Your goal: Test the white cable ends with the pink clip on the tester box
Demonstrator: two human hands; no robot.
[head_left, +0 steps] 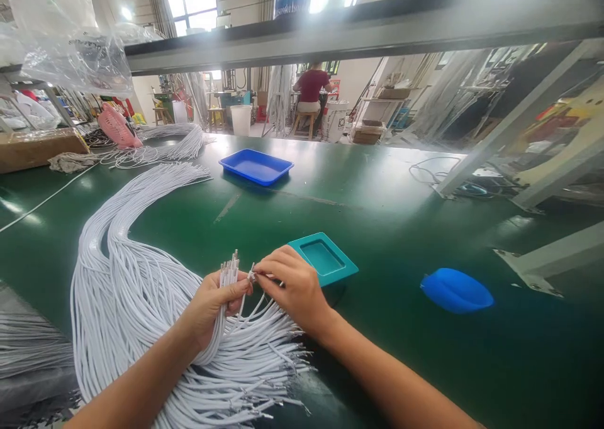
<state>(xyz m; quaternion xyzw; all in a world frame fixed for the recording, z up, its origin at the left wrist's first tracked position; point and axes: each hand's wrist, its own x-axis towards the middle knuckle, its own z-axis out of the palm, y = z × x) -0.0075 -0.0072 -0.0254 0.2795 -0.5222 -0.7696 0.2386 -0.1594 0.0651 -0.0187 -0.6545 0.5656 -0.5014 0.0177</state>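
Gripping thin white cables [141, 303], both hands [295, 290].

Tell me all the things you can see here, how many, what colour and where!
white cables: a big bundle, white, left of the table
cable ends: a handful, white, upright in the left hand
teal tray: one, teal, just behind the right hand
blue tray: one, blue, far middle of the table
blue lid-like thing: one, blue, right
table: one, green
pink object: one, pink, far left
person on a stool: one, red top, background
left hand: grips the cable ends
right hand: pinches one cable end
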